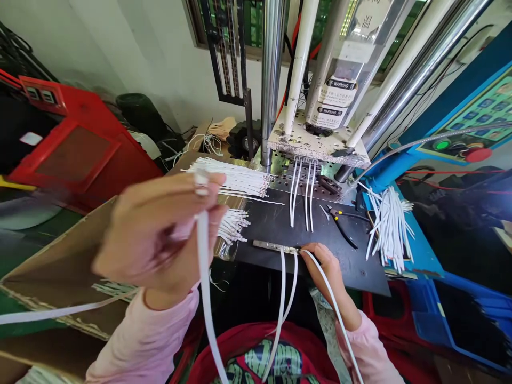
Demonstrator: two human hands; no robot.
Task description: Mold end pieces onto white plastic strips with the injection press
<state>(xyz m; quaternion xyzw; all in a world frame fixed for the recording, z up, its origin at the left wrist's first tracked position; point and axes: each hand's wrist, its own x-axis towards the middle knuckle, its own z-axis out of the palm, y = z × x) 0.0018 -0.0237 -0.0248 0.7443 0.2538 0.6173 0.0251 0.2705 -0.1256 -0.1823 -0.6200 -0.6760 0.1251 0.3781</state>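
Observation:
My left hand (172,229) is raised close to the camera, its fingers pinched on the end of a white cable (205,272). At the front edge of the black table my right hand (326,264) holds another white cable (334,298) against the right end of a metal strip (266,245). Two more white cables hang down from that strip. Behind it, several white cables (294,197) run out from under the press plate (320,144). Bundles of white cables (234,178) lie left of the press.
Pliers (344,229) rest on the black table (272,213), right of the middle. A cable pile (390,229) lies on the blue ledge at the right. Cardboard boxes (68,250) stand at lower left, a control panel (472,122) at upper right.

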